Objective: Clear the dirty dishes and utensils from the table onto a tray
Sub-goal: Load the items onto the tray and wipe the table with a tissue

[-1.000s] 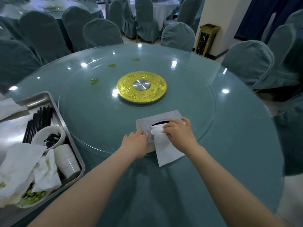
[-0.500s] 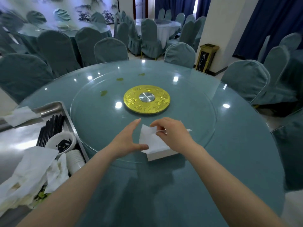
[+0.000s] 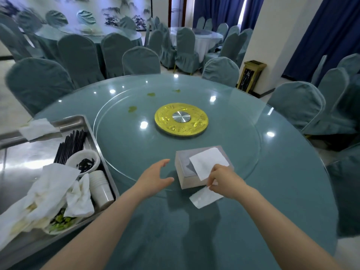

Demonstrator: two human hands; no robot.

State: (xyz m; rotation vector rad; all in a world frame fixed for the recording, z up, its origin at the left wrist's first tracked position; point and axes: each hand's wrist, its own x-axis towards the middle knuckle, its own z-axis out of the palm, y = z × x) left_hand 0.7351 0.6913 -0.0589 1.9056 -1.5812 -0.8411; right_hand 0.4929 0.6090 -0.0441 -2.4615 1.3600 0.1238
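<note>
Nothing to read here: no words, numbers, labels or brand marks can be made out anywhere. The gold disc (image 3: 181, 121) at the middle of the table (image 3: 282, 172) carries raised patterning, but no characters can be made out in it. The grey tissue box (image 3: 187, 172) shows plain sides with no print. The black-and-gold bin (image 3: 251, 76) by the pillar bears marbled panels only, without lettering.

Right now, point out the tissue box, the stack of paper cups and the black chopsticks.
tissue box (image 3: 191, 181), head view, its near side wall.
stack of paper cups (image 3: 101, 187), head view, the stack's side.
black chopsticks (image 3: 71, 145), head view, mid-bundle.
</note>
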